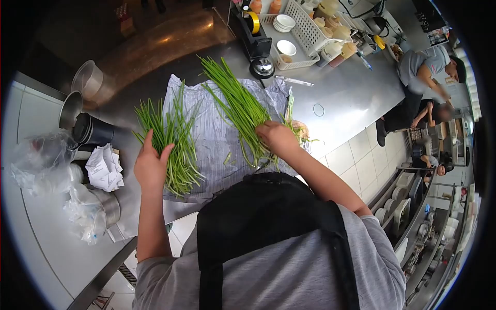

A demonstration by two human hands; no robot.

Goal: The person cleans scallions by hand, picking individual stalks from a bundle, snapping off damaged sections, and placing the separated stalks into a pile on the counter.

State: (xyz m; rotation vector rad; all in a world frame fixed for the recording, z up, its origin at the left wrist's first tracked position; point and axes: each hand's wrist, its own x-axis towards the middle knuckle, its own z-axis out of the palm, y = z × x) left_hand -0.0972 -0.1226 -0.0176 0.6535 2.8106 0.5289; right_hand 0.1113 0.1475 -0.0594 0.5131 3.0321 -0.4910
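Note:
Two bunches of long green chives lie on a crumpled grey-white sheet (217,173). My left hand (150,166) rests at the outer side of the left bunch of chives (173,144), thumb and forefinger spread apart against the stalks. Over the lower part of the right bunch of chives (235,98), my right hand (279,138) has its fingers curled in and pinched on stalks; the fingertips are partly hidden. A few short green pieces are scattered on the sheet between the bunches. Trimmings with a brownish root end (299,129) lie just beyond my right hand.
On the steel counter (351,93) stand a tape dispenser (253,39), a call bell (262,67), a pen (294,80) and a basket (305,26) of sauce bottles. Crumpled papers (104,168), plastic bags (44,160) and containers crowd the left. Co-workers (426,72) are at the far right.

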